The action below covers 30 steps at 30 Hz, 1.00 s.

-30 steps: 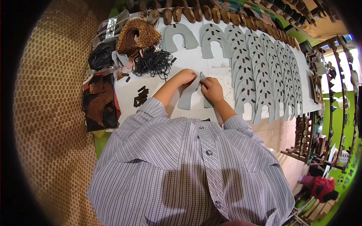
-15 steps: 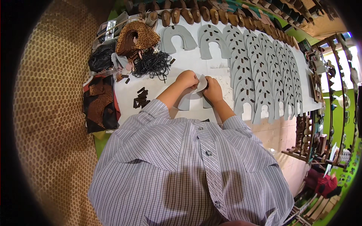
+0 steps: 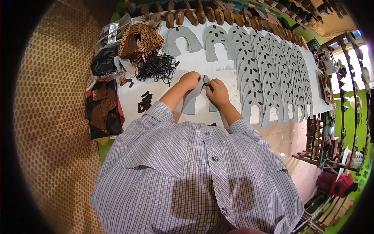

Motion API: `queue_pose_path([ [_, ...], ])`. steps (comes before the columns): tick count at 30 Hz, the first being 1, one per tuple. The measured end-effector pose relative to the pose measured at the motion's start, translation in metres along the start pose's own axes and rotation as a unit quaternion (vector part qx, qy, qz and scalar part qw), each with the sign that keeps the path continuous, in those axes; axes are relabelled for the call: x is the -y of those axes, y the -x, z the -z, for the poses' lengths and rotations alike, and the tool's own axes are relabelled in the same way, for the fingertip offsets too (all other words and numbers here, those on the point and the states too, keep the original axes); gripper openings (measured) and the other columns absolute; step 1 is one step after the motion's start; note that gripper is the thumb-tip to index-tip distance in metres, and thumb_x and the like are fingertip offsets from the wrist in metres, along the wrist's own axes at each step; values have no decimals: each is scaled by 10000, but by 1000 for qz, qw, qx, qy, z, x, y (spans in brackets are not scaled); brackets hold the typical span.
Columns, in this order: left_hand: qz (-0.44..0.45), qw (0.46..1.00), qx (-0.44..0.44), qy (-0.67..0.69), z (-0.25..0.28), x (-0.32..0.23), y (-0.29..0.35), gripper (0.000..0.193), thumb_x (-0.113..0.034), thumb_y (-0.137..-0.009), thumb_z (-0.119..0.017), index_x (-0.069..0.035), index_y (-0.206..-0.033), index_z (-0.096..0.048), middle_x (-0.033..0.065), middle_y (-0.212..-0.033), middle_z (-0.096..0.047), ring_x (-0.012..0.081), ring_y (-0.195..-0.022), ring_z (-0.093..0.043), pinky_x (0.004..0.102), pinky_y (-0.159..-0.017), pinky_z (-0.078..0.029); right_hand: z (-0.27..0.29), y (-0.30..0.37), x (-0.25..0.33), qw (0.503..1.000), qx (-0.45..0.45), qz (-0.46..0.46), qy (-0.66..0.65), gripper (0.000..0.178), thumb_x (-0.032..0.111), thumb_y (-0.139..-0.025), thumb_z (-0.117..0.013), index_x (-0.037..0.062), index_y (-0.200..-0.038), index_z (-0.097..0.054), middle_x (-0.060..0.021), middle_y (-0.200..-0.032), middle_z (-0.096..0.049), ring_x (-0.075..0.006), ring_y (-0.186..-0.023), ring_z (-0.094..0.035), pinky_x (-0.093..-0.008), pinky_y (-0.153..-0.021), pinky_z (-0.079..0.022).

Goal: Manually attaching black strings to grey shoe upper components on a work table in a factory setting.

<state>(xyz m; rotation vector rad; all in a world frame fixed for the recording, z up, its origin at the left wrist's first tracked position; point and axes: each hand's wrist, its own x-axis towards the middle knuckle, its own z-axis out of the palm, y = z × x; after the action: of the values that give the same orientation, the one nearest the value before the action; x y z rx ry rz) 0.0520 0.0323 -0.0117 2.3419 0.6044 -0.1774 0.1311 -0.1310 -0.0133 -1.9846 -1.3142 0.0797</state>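
A grey U-shaped piece (image 3: 189, 102) of sheet material is in front of me, its two legs toward my body and its curved top lifted between my hands. My left hand (image 3: 190, 80) is closed on the left side of the curve. My right hand (image 3: 218, 93) pinches a small dark strip (image 3: 206, 84) against the top of the curve; its fingertips are bent around it. Left of my forearm lies a loose pile of similar dark strips (image 3: 145, 103).
Rows of overlapping grey U-shaped pieces (image 3: 255, 80) with dark strips cover the white table's right side. Brown shoe lasts (image 3: 191, 17) line the far edge. Leopard-print material (image 3: 141, 39) and tangled black cord (image 3: 156, 68) lie at the left. Racks (image 3: 343, 89) stand at the right.
The curled top of the grey piece has turned, so its pale face no longer shows. My right fingers have shifted slightly, and the dark strip now shows at their tips.
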Motion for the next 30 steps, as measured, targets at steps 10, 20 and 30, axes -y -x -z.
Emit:
queue_pose_path([
  [10, -13, 999, 13, 30, 1, 5, -2, 202, -124, -775, -552, 1, -891, -662, 190, -840, -658, 290, -738, -634, 367, -695, -481, 1, 1, -1, 1000, 14, -13, -8, 127, 120, -715, -617, 63, -827, -632, -97, -897, -590, -291, -834, -571, -375, -723, -482],
  [20, 135, 954, 53, 262, 13, -3, 2, 639, -594, -822, -509, 26, -794, -660, 160, -761, -655, 259, -693, -617, 354, -660, -470, 1, 1, -1, 1000, 4, -14, -2, 118, 121, -715, -614, 73, -821, -635, -85, -871, -584, -277, -825, -570, -370, -718, -483],
  [30, 156, 918, 103, 350, 15, 1, 10, 296, -375, -783, -536, -88, -761, -607, 22, -613, -523, 143, -495, -465, 289, -449, -355, 2, 0, 2, 1000, 17, -24, 0, 117, 116, -722, -604, 66, -824, -633, -78, -873, -588, -274, -825, -572, -367, -722, -482],
])
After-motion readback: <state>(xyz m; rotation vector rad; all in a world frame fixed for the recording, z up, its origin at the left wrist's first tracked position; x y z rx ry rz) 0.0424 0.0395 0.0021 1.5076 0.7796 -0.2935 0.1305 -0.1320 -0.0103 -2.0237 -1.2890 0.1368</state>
